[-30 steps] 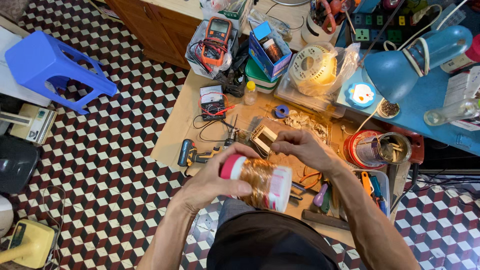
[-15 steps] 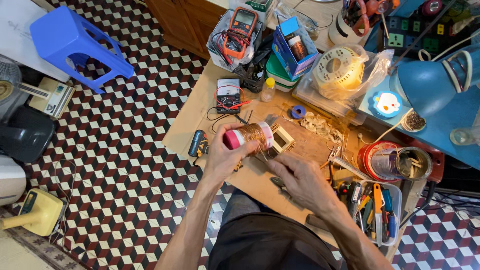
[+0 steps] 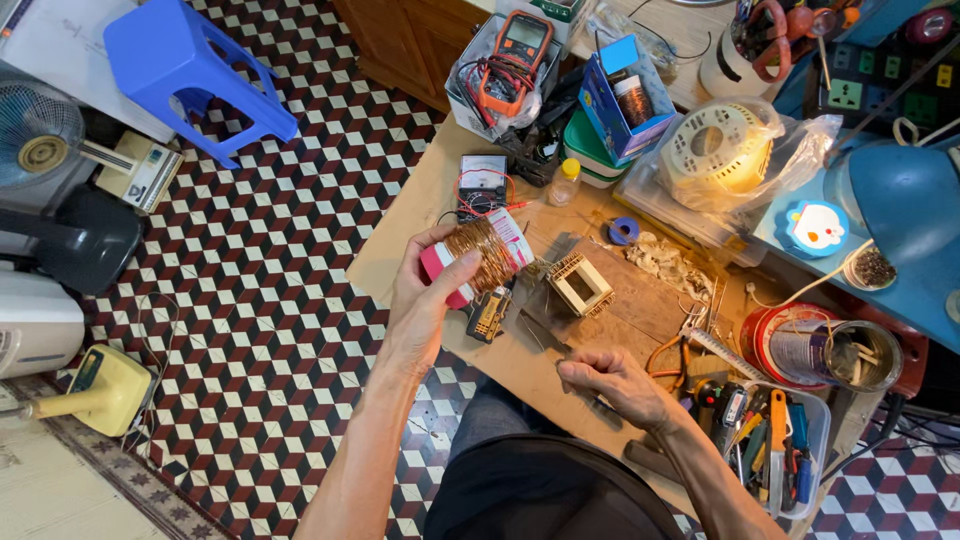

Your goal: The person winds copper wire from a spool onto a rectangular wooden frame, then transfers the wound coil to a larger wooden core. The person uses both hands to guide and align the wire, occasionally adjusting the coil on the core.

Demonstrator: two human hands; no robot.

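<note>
My left hand (image 3: 425, 300) grips a spool of copper wire (image 3: 480, 255) with pink and white end flanges, held above the left part of the brown worktop (image 3: 400, 250). My right hand (image 3: 610, 385) is closed in a loose fist low over the worktop's near edge, apparently pinching a thin wire I cannot make out. Between the hands sit a small transformer core (image 3: 578, 283) and a small yellow-and-black tool (image 3: 490, 313).
An analogue meter (image 3: 483, 182), an orange multimeter (image 3: 519, 45) in a tray, a blue box (image 3: 622, 95), a bagged cream reel (image 3: 715, 150), a red tin (image 3: 800, 345) and a tool tray (image 3: 765, 440) crowd the bench. A blue stool (image 3: 190, 70) stands on the checkered floor.
My left hand carried the spool away from my body and up to the left. My right hand pulled back from the transformer toward the worktop's near edge and closed.
</note>
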